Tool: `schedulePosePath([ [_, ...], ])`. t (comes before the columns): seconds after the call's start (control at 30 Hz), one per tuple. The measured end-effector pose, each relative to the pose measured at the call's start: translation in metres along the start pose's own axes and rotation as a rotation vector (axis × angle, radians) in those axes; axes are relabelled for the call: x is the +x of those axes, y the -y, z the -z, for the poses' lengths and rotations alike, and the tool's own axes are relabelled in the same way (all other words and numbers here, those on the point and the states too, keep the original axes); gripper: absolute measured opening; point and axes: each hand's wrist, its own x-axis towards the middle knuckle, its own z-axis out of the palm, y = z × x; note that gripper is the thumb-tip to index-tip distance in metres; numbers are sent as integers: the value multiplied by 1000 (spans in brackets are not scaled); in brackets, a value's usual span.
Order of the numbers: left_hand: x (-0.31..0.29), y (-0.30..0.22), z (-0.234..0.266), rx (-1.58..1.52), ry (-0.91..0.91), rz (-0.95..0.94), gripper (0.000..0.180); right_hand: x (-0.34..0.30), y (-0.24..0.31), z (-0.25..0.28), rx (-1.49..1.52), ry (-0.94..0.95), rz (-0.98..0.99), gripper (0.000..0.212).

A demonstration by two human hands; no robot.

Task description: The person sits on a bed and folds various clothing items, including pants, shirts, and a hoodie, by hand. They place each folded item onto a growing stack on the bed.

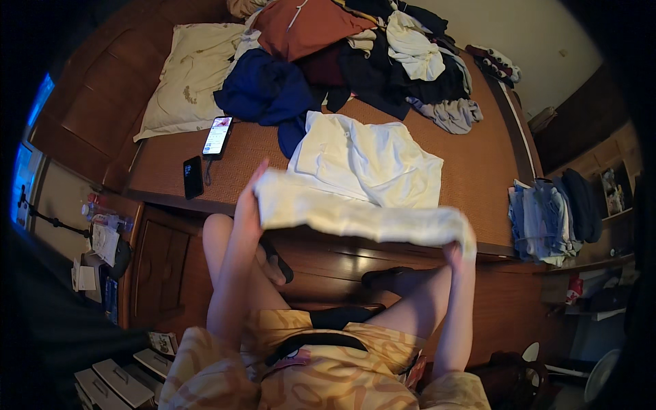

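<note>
A white garment, by its look a shirt [362, 160], lies rumpled on the woven bed mat in front of me. Its near part is lifted off the bed edge as a long band, slightly blurred, stretched between my two hands. At the band's left end my left hand [251, 203] grips the cloth, thumb showing above it. My right hand [456, 253] is closed on the other end, where cloth drapes over the fingers and partly hides them. Behind the shirt, a dark blue garment [263, 89] touches its far left side.
A heap of clothes with a rust-red piece [307, 31] fills the bed's far side. A pillow [188, 75], a lit phone [217, 137] and a dark phone [193, 178] lie left. Folded clothes [547, 215] stand at the right edge. A wooden cabinet [160, 266] stands left.
</note>
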Motion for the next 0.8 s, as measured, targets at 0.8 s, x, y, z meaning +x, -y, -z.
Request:
schedulePosePath([
  [0.8,133,35,27,794,-84,284,54,132,-135,-82,-2003,251,727,47],
])
